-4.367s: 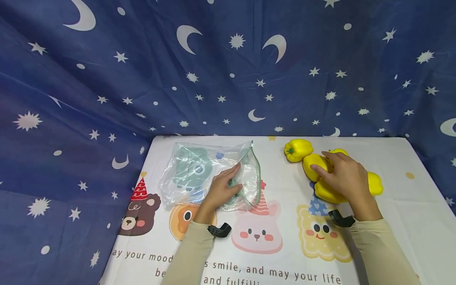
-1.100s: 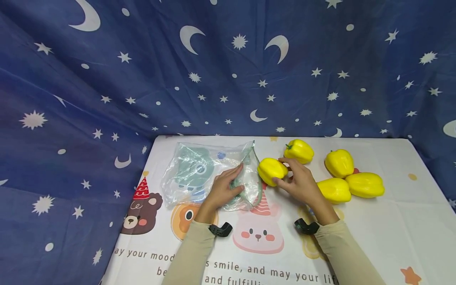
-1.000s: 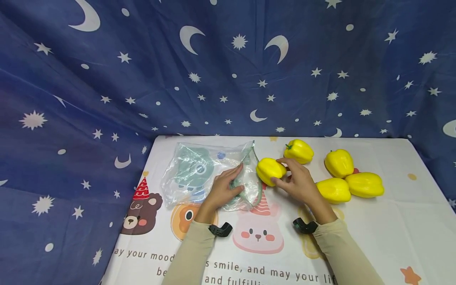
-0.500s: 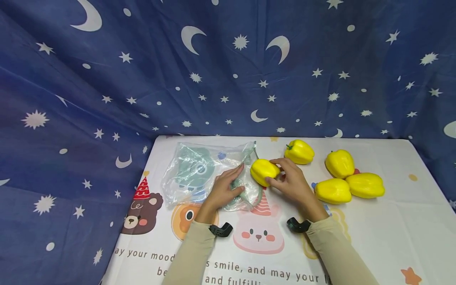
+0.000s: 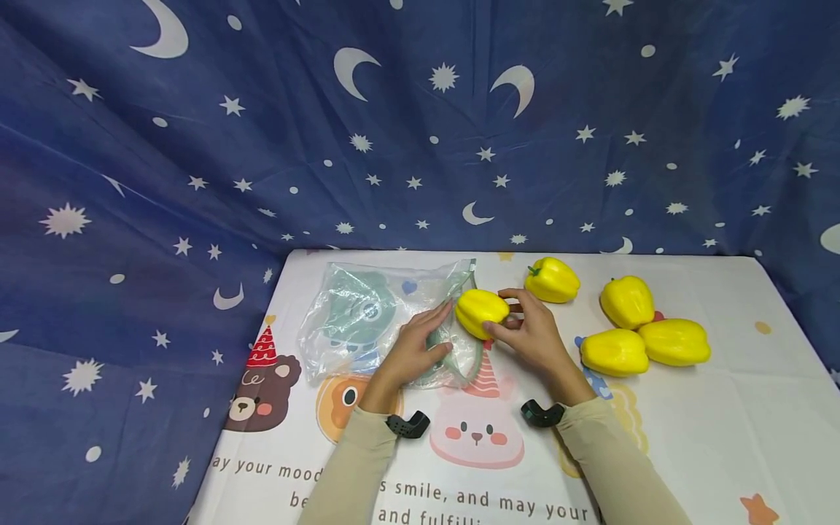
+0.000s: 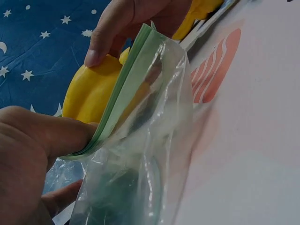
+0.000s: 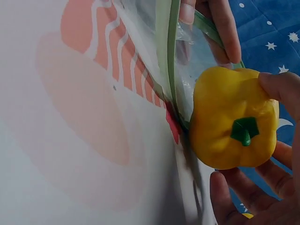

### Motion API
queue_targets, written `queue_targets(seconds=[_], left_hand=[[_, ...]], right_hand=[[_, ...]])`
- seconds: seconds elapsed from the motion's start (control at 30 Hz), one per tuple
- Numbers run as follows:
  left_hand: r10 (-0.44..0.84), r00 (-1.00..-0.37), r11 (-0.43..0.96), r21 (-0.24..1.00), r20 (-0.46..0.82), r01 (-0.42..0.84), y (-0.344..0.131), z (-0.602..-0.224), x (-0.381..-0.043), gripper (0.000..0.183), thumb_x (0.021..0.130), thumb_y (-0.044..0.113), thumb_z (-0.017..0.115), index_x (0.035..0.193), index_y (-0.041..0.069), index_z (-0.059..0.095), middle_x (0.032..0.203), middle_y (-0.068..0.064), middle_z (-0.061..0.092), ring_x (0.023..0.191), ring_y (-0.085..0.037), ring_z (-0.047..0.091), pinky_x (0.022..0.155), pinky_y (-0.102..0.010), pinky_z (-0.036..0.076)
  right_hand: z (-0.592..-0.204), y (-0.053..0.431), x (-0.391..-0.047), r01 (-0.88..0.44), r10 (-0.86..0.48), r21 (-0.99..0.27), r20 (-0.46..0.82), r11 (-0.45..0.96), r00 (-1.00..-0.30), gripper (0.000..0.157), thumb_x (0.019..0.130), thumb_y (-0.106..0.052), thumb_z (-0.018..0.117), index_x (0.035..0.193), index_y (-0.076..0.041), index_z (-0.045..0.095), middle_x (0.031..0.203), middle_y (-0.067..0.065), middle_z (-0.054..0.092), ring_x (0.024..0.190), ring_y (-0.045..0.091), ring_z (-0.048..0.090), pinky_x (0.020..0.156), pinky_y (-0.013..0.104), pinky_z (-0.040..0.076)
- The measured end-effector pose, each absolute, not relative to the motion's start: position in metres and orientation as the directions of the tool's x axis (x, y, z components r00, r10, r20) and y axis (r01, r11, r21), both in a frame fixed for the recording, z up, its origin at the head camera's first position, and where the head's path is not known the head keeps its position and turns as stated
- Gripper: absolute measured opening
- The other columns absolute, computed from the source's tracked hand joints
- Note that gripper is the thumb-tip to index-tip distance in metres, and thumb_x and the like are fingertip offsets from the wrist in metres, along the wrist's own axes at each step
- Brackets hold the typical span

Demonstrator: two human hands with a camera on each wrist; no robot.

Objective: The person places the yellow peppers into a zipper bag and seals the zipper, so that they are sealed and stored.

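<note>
A yellow bell pepper (image 5: 482, 313) with a green stem is held between the thumb and fingers of my right hand (image 5: 528, 332). It stands at the mouth of a clear zip bag (image 5: 354, 313) with a green zip edge. In the left wrist view part of the pepper (image 6: 89, 91) shows behind the bag's green zip strip (image 6: 123, 86). My left hand (image 5: 416, 346) lies at the bag's mouth with thumb and fingers spread, keeping it parted. The right wrist view shows the pepper's stem end (image 7: 244, 131) facing that camera and the left fingers (image 7: 224, 30) at the zip edge.
To the right lie several more yellow bell peppers: one at the back (image 5: 553, 280), and a group with an upright one (image 5: 627, 302) and two lying ones, nearer (image 5: 614, 353) and farther right (image 5: 674, 342). A white cartoon-print cloth (image 5: 735, 430) covers the table; a blue starry curtain (image 5: 407, 117) stands behind.
My right hand has taken one pepper from the group on the right and carried it left to the bag's mouth. My left hand has stayed at the bag.
</note>
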State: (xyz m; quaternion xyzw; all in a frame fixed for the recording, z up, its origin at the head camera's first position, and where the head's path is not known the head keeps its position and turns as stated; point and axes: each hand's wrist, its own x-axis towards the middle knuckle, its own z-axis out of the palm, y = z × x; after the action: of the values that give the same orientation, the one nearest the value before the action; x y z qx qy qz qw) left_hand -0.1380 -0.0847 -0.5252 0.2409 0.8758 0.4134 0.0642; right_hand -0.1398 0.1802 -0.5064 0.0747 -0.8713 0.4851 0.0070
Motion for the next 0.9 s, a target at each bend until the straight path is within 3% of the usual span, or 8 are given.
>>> queue_targets(seconds=[0.23, 0.57, 0.77, 0.9], left_hand=[[0.487, -0.869, 0.531, 0.762, 0.083, 0.370, -0.079, -0.520, -0.135, 0.078, 0.093, 0.021, 0.071, 0.161, 0.027, 0.032, 0.167, 0.011, 0.029, 0.152, -0.024, 0.033, 0.118, -0.060, 0.028], [0.473, -0.878, 0.547, 0.758, 0.071, 0.356, -0.077, -0.516, -0.133, 0.078, 0.093, 0.020, 0.071, 0.161, 0.028, 0.032, 0.167, 0.011, 0.028, 0.152, -0.023, 0.032, 0.117, -0.062, 0.029], [0.473, -0.877, 0.548, 0.750, 0.088, 0.371, -0.076, -0.514, -0.133, 0.078, 0.093, 0.020, 0.072, 0.161, 0.027, 0.033, 0.167, 0.010, 0.029, 0.151, -0.023, 0.034, 0.117, -0.058, 0.032], [0.486, -0.870, 0.543, 0.749, 0.090, 0.381, -0.075, -0.513, -0.132, 0.078, 0.093, 0.019, 0.072, 0.161, 0.027, 0.034, 0.167, 0.008, 0.030, 0.151, -0.024, 0.034, 0.116, -0.060, 0.032]], right_hand=[[-0.511, 0.180, -0.142, -0.120, -0.107, -0.868, 0.078, 0.482, -0.991, 0.063, 0.082, -0.036, 0.086, 0.133, -0.011, 0.060, 0.132, 0.012, 0.062, 0.114, 0.032, 0.068, 0.089, 0.040, 0.060], [-0.519, 0.183, -0.145, -0.028, -0.142, -0.926, -0.028, 0.376, -0.989, 0.062, 0.090, -0.045, 0.077, 0.142, -0.019, 0.056, 0.147, 0.006, 0.055, 0.129, 0.034, 0.059, 0.104, 0.050, 0.052], [-0.522, 0.182, -0.150, 0.073, -0.210, -0.974, -0.118, 0.214, -0.971, 0.060, 0.096, -0.040, 0.071, 0.145, -0.012, 0.050, 0.149, 0.012, 0.052, 0.132, 0.033, 0.056, 0.090, 0.038, 0.060], [-0.525, 0.182, -0.155, 0.148, -0.248, -0.983, -0.170, 0.105, -0.954, 0.056, 0.099, -0.035, 0.067, 0.143, -0.007, 0.046, 0.148, 0.019, 0.053, 0.120, 0.030, 0.061, 0.079, 0.038, 0.063]])
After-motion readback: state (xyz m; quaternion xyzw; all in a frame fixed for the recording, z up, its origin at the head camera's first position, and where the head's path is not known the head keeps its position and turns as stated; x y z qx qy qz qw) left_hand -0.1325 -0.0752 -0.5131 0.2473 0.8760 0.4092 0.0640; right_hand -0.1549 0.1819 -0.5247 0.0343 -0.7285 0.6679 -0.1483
